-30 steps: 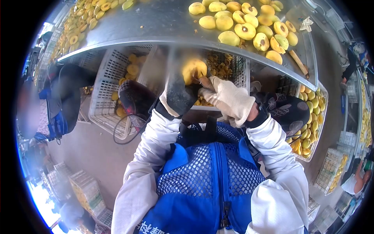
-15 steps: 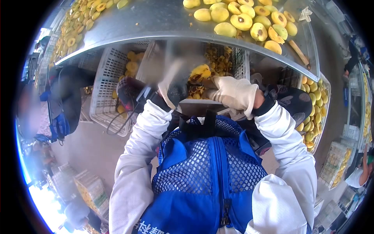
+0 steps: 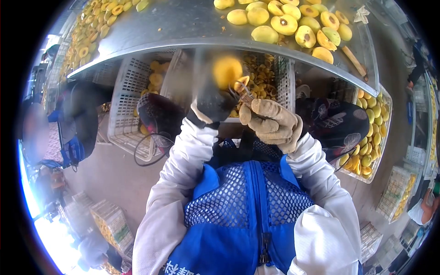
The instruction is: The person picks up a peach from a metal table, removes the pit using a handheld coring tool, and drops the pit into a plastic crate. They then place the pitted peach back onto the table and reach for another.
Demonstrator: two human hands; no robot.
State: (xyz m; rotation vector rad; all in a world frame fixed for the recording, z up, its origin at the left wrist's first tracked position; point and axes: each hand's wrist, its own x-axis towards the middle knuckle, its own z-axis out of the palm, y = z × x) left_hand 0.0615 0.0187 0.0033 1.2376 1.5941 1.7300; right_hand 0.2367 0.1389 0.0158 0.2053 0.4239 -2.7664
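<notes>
My left hand [image 3: 214,104], in a dark glove, is closed round a yellow peach [image 3: 228,72]; the fruit and part of the glove are blurred. Beside it my right hand [image 3: 275,124], in a beige work glove, grips a small hand tool with a looped metal end [image 3: 246,95]. A small orange-yellow piece of fruit [image 3: 241,83] shows at the tool's tip, close to the peach. Below both hands, a white crate [image 3: 285,82] holds many cut fruit scraps [image 3: 262,73].
Halved peaches [image 3: 284,25] and a wooden-handled tool [image 3: 353,62] lie on the metal table [image 3: 183,23] ahead. A white crate of peaches [image 3: 373,123] stands at the right, another crate [image 3: 126,91] at the left. A person [image 3: 68,123] is at the far left.
The peach has risen and turned, now showing a smooth yellow side. My right hand has turned, showing its curled fingers, and the metal tool has come into view.
</notes>
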